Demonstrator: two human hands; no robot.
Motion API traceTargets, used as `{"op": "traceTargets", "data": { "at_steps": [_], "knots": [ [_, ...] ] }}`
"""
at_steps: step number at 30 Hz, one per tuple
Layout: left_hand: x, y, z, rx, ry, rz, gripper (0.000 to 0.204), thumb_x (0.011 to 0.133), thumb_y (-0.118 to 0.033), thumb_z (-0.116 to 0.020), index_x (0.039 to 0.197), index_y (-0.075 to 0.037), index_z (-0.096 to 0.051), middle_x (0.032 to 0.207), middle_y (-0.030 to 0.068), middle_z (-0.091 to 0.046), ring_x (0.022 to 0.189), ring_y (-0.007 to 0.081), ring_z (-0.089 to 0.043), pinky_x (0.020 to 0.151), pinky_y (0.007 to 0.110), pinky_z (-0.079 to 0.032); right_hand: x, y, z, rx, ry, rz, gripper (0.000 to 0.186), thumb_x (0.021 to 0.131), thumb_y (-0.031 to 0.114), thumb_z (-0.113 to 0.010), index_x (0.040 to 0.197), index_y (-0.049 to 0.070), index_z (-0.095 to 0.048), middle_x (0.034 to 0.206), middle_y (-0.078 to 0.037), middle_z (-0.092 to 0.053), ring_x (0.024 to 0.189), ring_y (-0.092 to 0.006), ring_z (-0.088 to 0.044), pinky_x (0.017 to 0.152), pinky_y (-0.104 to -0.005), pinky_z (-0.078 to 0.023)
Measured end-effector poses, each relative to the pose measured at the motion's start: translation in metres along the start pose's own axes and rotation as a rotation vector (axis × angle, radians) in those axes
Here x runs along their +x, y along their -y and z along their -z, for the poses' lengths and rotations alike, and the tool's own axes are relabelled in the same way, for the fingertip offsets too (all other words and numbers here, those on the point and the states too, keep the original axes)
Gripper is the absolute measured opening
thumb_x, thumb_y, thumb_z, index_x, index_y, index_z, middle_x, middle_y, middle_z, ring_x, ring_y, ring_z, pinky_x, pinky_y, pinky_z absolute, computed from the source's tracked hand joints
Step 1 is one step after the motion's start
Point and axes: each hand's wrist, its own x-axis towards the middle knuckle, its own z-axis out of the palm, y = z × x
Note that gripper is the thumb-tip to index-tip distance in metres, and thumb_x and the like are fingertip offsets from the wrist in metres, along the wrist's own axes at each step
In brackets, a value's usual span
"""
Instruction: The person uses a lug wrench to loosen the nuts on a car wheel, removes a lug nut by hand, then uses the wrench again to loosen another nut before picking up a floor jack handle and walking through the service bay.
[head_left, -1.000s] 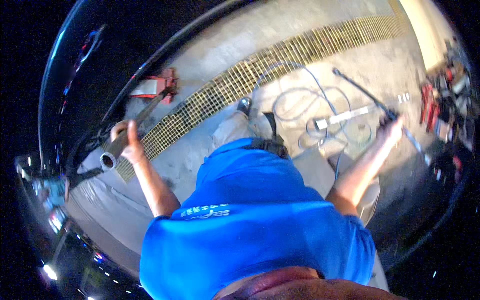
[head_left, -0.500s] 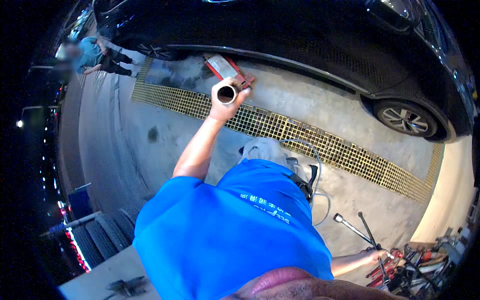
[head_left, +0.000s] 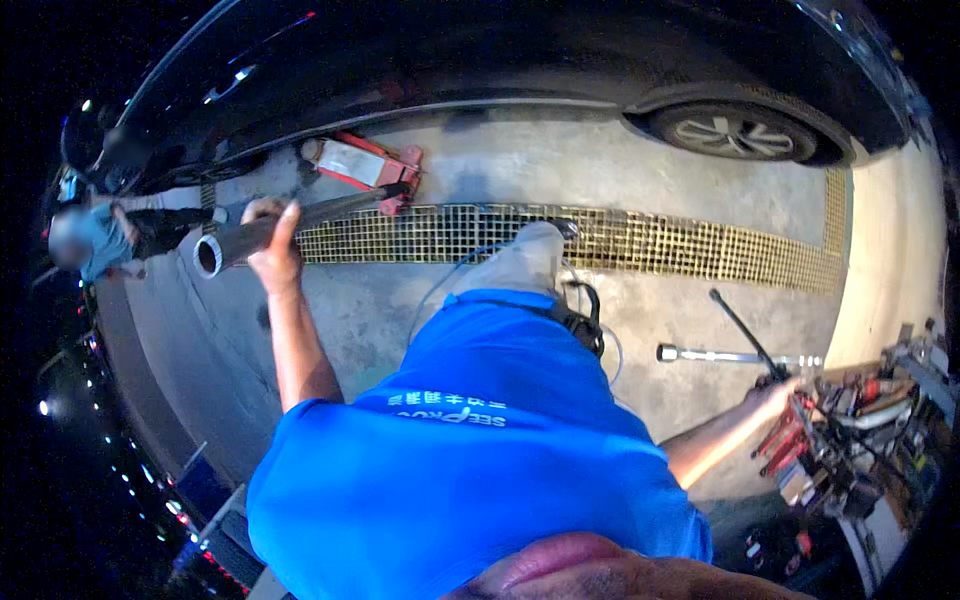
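A hollow metal pipe [head_left: 335,208] slants from the red floor jack [head_left: 355,163] toward the left, its round open end facing me. My left hand [head_left: 274,243] is closed around the pipe near that open end, thumb along its side. At the right, a four-way lug wrench [head_left: 710,356] with one chrome bar and one dark bar is in my right hand [head_left: 772,398]. The fingers of that hand are partly hidden, but they are wrapped at the wrench's middle. The jack lies on the floor beside the dark car's [head_left: 420,70] lower side.
Beyond the jack, a car wheel [head_left: 740,132] stands at the right. A yellow floor grating [head_left: 690,250] runs across ahead of me. Piled hand tools [head_left: 860,420] are close to my right hand. A thin hose [head_left: 440,290] passes by my legs. Another person [head_left: 100,240] is at the far left.
My view has turned, and the car and jack now appear farther left. The pipe shows more lengthwise, its open end pointing left. The lug wrench has risen in view with my right hand.
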Motion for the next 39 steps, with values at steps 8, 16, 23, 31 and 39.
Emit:
{"op": "traceTargets", "data": {
  "at_steps": [8,16,23,31,39],
  "knots": [
    [-0.003,0.021,0.086,0.031,-0.465,0.001,0.012,0.074,-0.004,-0.066,0.079,-0.001,-0.055,0.081,0.0054,-0.058,0.071,0.0165,-0.055,0.071,0.032,-0.048,0.002,0.008,-0.015,0.009,0.087,-0.007,0.053,0.09,0.052,-0.049,0.072,0.002,-0.053,0.051,-0.004,-0.044,0.039,-0.0127,-0.036,0.035,-0.026,-0.03],
    [-0.04,0.03,0.098,-0.03,-0.655,-0.043,0.008,0.074,-0.004,-0.066,0.071,0.001,-0.06,0.082,0.0057,-0.061,0.072,0.0158,-0.057,0.07,0.032,-0.049,0.048,0.009,-0.037,-0.036,0.372,0.009,0.053,0.093,0.046,-0.047,0.074,-0.002,-0.055,0.053,-0.005,-0.046,0.04,-0.0123,-0.037,0.036,-0.024,-0.029],
    [-0.116,0.031,0.056,0.03,-0.741,-0.058,0.01,0.073,0.0,-0.066,0.07,0.001,-0.056,0.073,0.0054,-0.059,0.066,0.0157,-0.057,0.069,0.03,-0.05,0.145,-0.015,-0.048,-0.234,0.56,0.042,0.044,0.092,0.041,-0.052,0.071,0.003,-0.052,0.052,-0.002,-0.045,0.037,-0.0114,-0.037,0.034,-0.0247,-0.029],
    [-0.191,0.028,0.027,0.144,-0.626,-0.111,0.009,0.072,0.0,-0.063,0.078,0.0,-0.056,0.078,0.0073,-0.058,0.076,0.0179,-0.057,0.073,0.031,-0.05,0.187,-0.058,-0.068,-0.315,0.71,0.197,0.033,0.089,0.037,-0.058,0.081,0.006,-0.051,0.06,0.0,-0.044,0.046,-0.0093,-0.036,0.042,-0.0248,-0.029],
    [-0.231,0.018,-0.026,-0.083,-0.644,-0.053,0.019,0.071,0.0,-0.069,0.077,-0.004,-0.051,0.079,0.003,-0.055,0.075,0.0151,-0.053,0.077,0.031,-0.045,0.245,-0.023,-0.034,-0.192,0.755,0.091,0.034,0.091,0.039,-0.055,0.08,0.007,-0.054,0.057,0.002,-0.045,0.044,-0.0075,-0.036,0.04,-0.0215,-0.028]
  ]
}}
